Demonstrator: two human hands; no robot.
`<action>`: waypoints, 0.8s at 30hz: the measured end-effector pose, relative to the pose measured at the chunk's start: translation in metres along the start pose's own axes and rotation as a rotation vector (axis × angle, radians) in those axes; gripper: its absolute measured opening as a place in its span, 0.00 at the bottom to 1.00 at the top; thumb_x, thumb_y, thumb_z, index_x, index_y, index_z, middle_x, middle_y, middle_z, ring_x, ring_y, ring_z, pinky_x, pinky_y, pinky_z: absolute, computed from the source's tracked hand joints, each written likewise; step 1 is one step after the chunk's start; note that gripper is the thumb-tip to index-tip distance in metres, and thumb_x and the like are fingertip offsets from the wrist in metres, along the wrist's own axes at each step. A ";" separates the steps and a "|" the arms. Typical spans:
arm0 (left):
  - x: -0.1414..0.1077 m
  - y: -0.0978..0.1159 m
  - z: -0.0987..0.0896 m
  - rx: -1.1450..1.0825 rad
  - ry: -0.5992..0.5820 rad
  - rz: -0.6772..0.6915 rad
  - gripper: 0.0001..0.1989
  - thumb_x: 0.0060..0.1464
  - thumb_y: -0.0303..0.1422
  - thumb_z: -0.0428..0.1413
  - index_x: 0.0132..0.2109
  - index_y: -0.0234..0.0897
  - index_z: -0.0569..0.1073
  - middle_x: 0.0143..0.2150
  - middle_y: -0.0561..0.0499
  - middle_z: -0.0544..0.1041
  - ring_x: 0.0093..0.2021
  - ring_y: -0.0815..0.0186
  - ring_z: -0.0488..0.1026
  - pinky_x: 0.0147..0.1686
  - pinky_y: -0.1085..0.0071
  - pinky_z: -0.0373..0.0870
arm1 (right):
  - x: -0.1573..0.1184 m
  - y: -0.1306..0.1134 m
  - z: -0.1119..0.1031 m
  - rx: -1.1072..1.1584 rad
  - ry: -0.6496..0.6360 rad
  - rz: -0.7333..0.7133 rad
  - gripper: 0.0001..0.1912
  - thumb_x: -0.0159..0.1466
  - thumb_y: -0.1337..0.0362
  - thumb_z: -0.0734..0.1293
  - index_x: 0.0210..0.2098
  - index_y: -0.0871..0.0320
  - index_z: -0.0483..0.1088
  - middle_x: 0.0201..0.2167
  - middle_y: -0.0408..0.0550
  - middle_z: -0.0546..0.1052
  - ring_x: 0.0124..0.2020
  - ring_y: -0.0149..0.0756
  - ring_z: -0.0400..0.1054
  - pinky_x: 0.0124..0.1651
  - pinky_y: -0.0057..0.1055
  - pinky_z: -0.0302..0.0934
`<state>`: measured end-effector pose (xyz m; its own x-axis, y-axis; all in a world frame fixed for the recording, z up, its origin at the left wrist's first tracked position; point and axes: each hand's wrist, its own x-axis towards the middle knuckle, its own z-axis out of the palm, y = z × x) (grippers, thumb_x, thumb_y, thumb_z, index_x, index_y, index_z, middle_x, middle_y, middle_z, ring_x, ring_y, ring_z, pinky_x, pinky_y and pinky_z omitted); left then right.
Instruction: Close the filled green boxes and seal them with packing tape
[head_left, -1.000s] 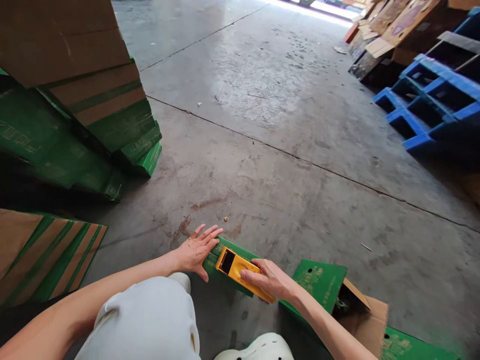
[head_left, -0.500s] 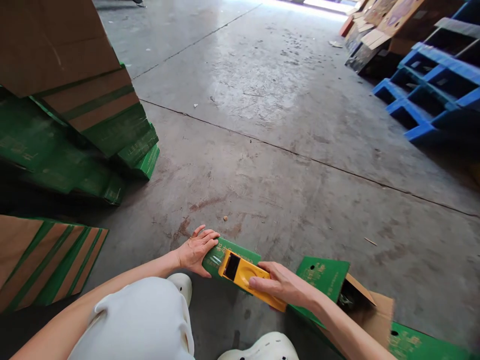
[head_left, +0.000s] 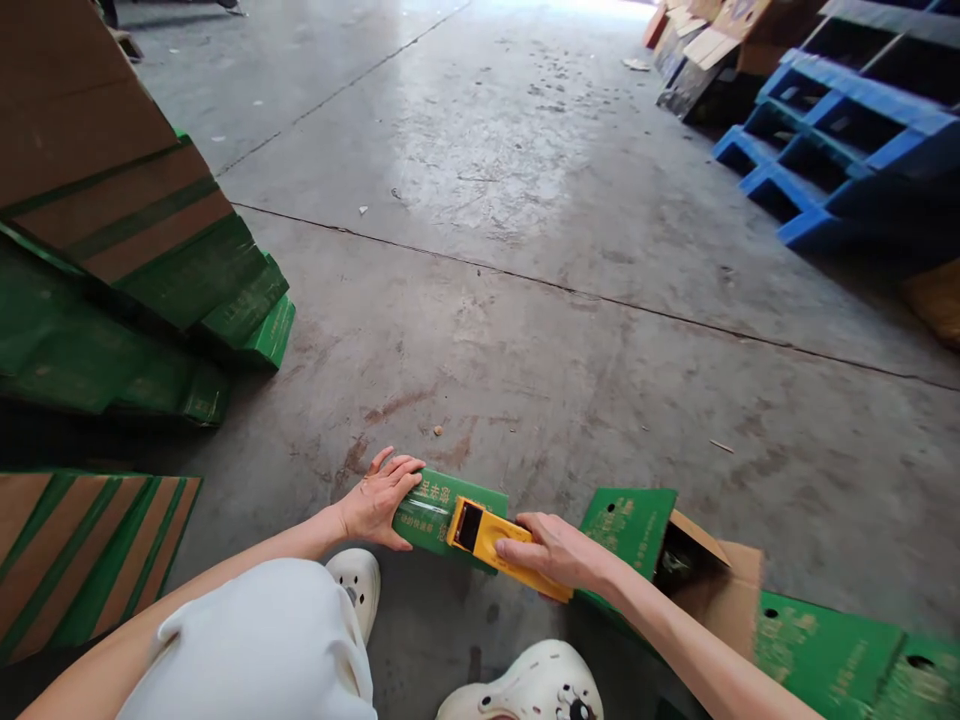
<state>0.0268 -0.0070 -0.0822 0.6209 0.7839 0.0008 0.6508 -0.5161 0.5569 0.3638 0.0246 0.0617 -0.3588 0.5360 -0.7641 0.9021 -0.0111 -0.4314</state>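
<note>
My left hand (head_left: 381,502) grips the left end of a narrow green cardboard box (head_left: 427,510), fingers over its far edge and thumb on the near side. My right hand (head_left: 551,548) is closed around a yellow tape dispenser (head_left: 487,535), whose front end with a dark window rests on the box's top. A shiny strip, apparently clear tape, runs along the box left of the dispenser. The tool's underside and the box's right end are hidden. Right of my hand stands an open green carton (head_left: 630,530) with a brown inside flap.
Green-and-brown cardboard stacks (head_left: 150,240) rise at left, with a striped carton (head_left: 90,550) below them. Blue pallets (head_left: 840,150) stand at far right beside brown boxes (head_left: 720,45). My white clogs (head_left: 525,690) are on the concrete floor (head_left: 487,340). More green cardboard (head_left: 825,645) lies lower right.
My right hand has slid the dispenser rightward along the box, uncovering more printed surface and the shiny strip. My left hand keeps its place on the box. The view has shifted slightly.
</note>
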 end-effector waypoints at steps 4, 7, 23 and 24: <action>0.007 0.022 0.004 0.093 -0.051 -0.017 0.61 0.36 0.50 0.71 0.74 0.40 0.56 0.72 0.35 0.64 0.74 0.39 0.57 0.76 0.41 0.28 | -0.001 0.003 0.004 0.001 0.009 0.019 0.26 0.65 0.41 0.65 0.38 0.59 0.76 0.34 0.52 0.80 0.33 0.40 0.71 0.31 0.31 0.51; 0.022 0.045 0.019 0.137 -0.086 0.000 0.70 0.37 0.50 0.71 0.79 0.38 0.42 0.75 0.33 0.58 0.76 0.37 0.52 0.76 0.42 0.34 | -0.002 0.003 0.006 0.003 0.018 0.021 0.26 0.64 0.41 0.67 0.39 0.60 0.77 0.35 0.53 0.81 0.34 0.41 0.72 0.31 0.31 0.51; 0.044 0.041 0.016 0.135 -0.126 0.141 0.62 0.44 0.48 0.65 0.79 0.36 0.44 0.72 0.33 0.61 0.71 0.35 0.57 0.74 0.43 0.46 | -0.055 0.052 0.009 0.151 0.056 0.059 0.25 0.61 0.41 0.69 0.37 0.58 0.75 0.36 0.50 0.80 0.34 0.41 0.70 0.30 0.31 0.51; 0.045 0.039 0.015 0.139 -0.133 0.146 0.63 0.44 0.48 0.65 0.79 0.36 0.43 0.72 0.33 0.60 0.71 0.35 0.56 0.74 0.43 0.46 | -0.062 0.063 0.009 0.170 0.075 0.076 0.26 0.61 0.40 0.69 0.37 0.59 0.75 0.36 0.51 0.80 0.34 0.41 0.70 0.30 0.31 0.51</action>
<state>0.0864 0.0032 -0.0730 0.7586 0.6502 -0.0415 0.5984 -0.6702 0.4390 0.4404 -0.0172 0.0775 -0.2668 0.5892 -0.7627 0.8702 -0.1929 -0.4534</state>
